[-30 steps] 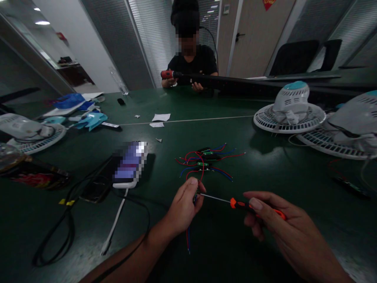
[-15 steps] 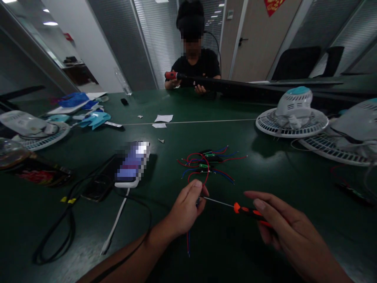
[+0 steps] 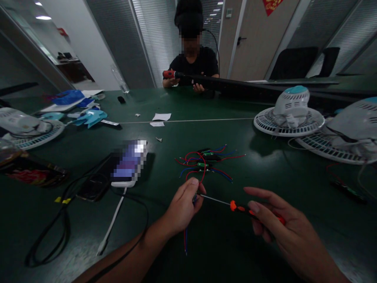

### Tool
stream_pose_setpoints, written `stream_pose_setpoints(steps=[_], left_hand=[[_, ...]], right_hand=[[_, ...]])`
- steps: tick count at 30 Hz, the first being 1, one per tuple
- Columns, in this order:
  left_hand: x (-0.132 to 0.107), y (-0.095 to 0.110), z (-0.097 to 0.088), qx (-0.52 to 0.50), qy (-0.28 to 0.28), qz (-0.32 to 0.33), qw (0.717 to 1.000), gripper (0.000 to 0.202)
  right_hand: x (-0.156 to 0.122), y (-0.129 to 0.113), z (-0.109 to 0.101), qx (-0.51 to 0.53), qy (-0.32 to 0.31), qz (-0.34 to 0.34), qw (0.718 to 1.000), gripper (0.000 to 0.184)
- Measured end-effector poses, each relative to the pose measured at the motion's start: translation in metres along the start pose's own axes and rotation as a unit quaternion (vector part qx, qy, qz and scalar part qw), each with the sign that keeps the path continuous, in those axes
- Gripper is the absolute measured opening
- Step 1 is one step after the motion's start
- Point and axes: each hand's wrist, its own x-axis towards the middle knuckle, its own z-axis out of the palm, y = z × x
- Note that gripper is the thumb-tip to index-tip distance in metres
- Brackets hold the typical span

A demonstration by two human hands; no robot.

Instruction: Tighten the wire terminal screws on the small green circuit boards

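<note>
Low in the middle, my left hand pinches a small wired part, mostly hidden by the fingers. A red wire loops up from this hand, and red and blue wire ends hang below it. My right hand holds a black-and-orange screwdriver by its handle, index finger stretched out above it. The screwdriver's shaft points left, its tip at the part in my left hand. Just beyond lie several small green circuit boards with black sleeves and red and blue leads.
To the left are a phone on a white cable, a dark handset, black cord and a bottle. White fan heads stand at the right, another at far left. Across the table a person holds a red power tool.
The fingers of my right hand have shifted on the screwdriver handle, whose end now shows past the thumb. My left hand keeps its pinch. The whole view has moved slightly.
</note>
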Motion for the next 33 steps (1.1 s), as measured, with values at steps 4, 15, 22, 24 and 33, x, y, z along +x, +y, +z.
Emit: stream_pose_setpoints(steps=[4, 15, 22, 24, 33], left_hand=[[0.001, -0.002, -0.001, 0.003, -0.008, 0.007, 1.000, 0.044], [-0.001, 0.000, 0.000, 0.019, -0.009, -0.001, 1.000, 0.044], [-0.001, 0.002, 0.000, 0.014, -0.022, 0.007, 1.000, 0.043], [-0.001, 0.003, 0.000, 0.007, -0.023, 0.004, 1.000, 0.042], [-0.001, 0.001, 0.000, -0.006, -0.016, -0.002, 1.000, 0.040]], right_hand=[[0.001, -0.010, 0.001, -0.012, 0.008, 0.001, 1.000, 0.058], [-0.004, -0.006, 0.002, -0.022, 0.042, 0.006, 0.999, 0.061], [-0.001, -0.002, 0.002, -0.044, 0.023, -0.013, 0.999, 0.054], [0.000, 0.001, 0.001, -0.029, 0.026, -0.014, 0.999, 0.053], [-0.001, -0.010, 0.000, -0.061, 0.049, -0.041, 0.996, 0.048]])
